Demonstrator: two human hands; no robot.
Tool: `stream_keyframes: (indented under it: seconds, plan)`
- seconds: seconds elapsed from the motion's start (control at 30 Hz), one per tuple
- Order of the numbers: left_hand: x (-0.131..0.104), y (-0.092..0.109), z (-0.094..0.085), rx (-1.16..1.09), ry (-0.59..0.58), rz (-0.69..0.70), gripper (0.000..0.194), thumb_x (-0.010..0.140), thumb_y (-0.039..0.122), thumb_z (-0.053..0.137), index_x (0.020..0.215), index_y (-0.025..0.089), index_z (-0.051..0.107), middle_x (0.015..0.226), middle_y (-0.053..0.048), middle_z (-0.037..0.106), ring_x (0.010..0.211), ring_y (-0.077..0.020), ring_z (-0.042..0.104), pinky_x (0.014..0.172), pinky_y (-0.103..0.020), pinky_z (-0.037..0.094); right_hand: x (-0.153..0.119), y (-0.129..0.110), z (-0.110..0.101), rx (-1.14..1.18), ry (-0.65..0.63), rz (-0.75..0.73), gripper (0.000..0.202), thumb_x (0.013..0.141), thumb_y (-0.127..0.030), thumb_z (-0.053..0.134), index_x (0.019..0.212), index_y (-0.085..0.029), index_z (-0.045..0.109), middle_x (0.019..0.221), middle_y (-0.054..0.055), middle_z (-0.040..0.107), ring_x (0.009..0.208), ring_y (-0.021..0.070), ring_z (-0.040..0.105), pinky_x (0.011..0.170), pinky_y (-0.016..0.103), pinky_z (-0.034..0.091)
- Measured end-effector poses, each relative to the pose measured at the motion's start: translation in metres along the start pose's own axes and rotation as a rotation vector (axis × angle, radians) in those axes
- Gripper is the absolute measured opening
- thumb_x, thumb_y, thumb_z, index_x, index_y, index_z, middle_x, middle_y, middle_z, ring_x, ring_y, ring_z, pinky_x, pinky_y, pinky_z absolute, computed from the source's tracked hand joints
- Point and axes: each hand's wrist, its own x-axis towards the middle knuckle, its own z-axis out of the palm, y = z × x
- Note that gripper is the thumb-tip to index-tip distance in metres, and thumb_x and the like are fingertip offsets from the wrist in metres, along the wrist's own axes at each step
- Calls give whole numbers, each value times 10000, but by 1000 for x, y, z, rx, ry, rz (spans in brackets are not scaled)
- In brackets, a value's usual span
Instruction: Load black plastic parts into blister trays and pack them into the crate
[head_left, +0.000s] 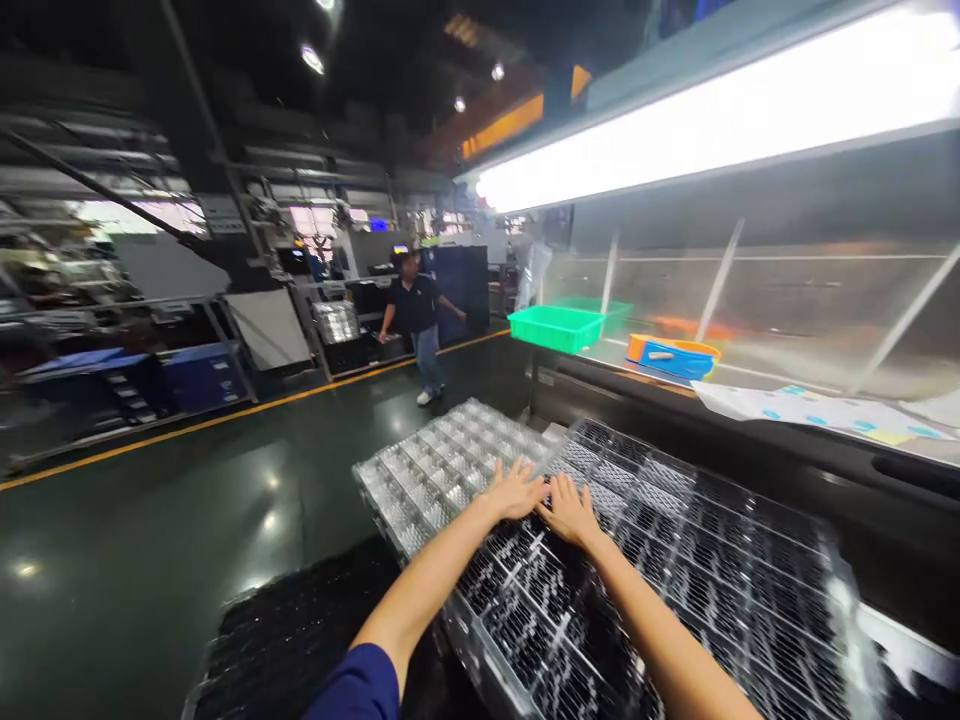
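Observation:
My left hand (514, 490) lies with its fingers spread at the near right edge of a clear plastic tray (442, 450) divided into many compartments. Right beside it, my right hand (568, 507) rests palm down, fingers apart, on a clear tray filled with dark parts (675, 540). The two hands nearly touch at the thumbs. Neither one holds anything that I can see. Below my hands, more compartments with black parts show between my forearms.
A green bin (556, 328), an orange and blue container (673, 356) and printed sheets (817, 410) lie on the bench at the right under a bright lamp. A person (417, 315) stands on the dark green floor ahead. A black tray (300, 640) sits low at the left.

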Motion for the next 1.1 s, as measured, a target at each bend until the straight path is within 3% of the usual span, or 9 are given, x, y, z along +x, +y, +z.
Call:
stream_keyframes:
  seconds: [0.1,0.2,0.33,0.43,0.53,0.67,0.83,1.1]
  plan:
    - [-4,2,-2,51,28,-11,710,961,615,73,1483,253,390,1623,-70,203,1514,-287,42,1171,-642,22,-9,-2,-3,-63,99,-37,683,971,-429,392,1480,21,328,1584,250,224,1483,354,178,1177,569,82]
    - [-6,3,-4,87,55,-11,712,965,614,74,1462,246,425,1615,-80,230,1511,-298,69,1166,-657,46,-16,-2,-1,-106,160,-94,600,987,-399,354,1426,0,437,1528,251,359,1455,342,273,1184,555,56]
    - [-3,7,-3,110,81,49,619,998,554,184,1472,216,395,1609,-106,255,1508,-306,92,1168,-660,58,-19,3,2,-122,148,-116,505,978,-433,445,1347,-102,540,1437,202,504,1386,333,396,1156,597,172]
    - [2,7,2,122,82,110,507,984,475,413,1413,209,468,1560,-107,360,1490,-314,171,1174,-652,61,-16,12,1,-119,124,-150,451,944,-435,549,1310,-171,551,1409,122,524,1329,297,457,1115,591,291]
    - [7,4,5,135,87,138,469,951,428,522,1362,200,517,1499,-114,438,1455,-325,260,1169,-651,105,-10,26,-4,-114,109,-197,414,935,-402,580,1284,-180,560,1368,106,541,1244,279,523,1046,554,405]
    - [13,1,5,169,126,175,429,945,398,546,1317,183,551,1441,-117,499,1419,-319,333,1160,-642,162,-6,36,-15,-133,145,-246,391,936,-367,586,1280,-185,558,1360,105,540,1206,267,547,1008,525,451]
    - [18,2,4,224,186,219,363,951,375,544,1242,167,602,1386,-109,555,1408,-299,361,1168,-626,153,-7,27,-23,-183,196,-303,339,941,-346,581,1242,-191,582,1313,96,570,1163,245,571,986,495,475]
    - [11,-3,14,269,204,216,315,968,350,517,1189,155,628,1258,-97,643,1331,-275,468,1161,-617,180,-6,13,-14,-161,166,-204,316,939,-350,583,1206,-182,598,1268,92,594,1118,233,592,953,475,498]
